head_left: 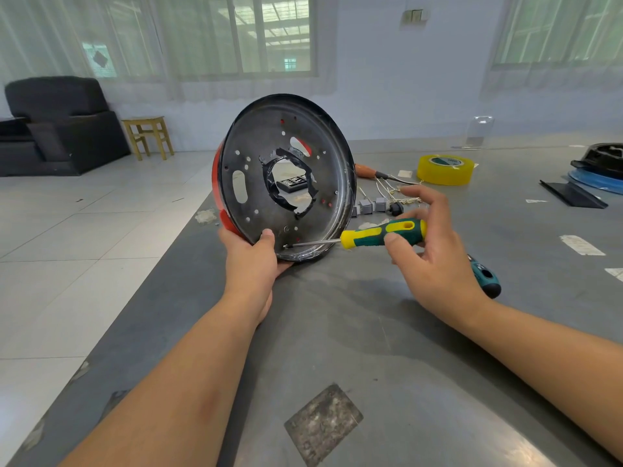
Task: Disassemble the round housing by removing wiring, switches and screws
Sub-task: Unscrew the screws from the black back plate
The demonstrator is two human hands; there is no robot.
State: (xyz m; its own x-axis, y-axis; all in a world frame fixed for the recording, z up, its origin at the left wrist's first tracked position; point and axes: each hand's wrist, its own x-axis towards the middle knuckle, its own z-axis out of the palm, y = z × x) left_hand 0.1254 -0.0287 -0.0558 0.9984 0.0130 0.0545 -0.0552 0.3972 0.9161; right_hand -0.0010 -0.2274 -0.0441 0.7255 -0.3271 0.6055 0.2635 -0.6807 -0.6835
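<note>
The round housing (256,183) is a dark metal dish with a red outer shell, standing on its rim on the grey table (354,332), its hollow side facing me. My left hand (251,256) grips its lower rim, thumb inside the dish. My right hand (435,251) pinches the yellow-green handle of a screwdriver (381,234); its shaft runs left and its tip sits on a screw (286,246) at the dish's lower edge. Removed switches and wiring (381,202) lie behind the housing.
A yellow tape roll (445,169) and an orange-handled tool (367,171) lie at the back right. A second teal screwdriver (485,276) lies under my right wrist. Black and blue parts (596,170) sit at the far right. The table's left edge drops to tiled floor.
</note>
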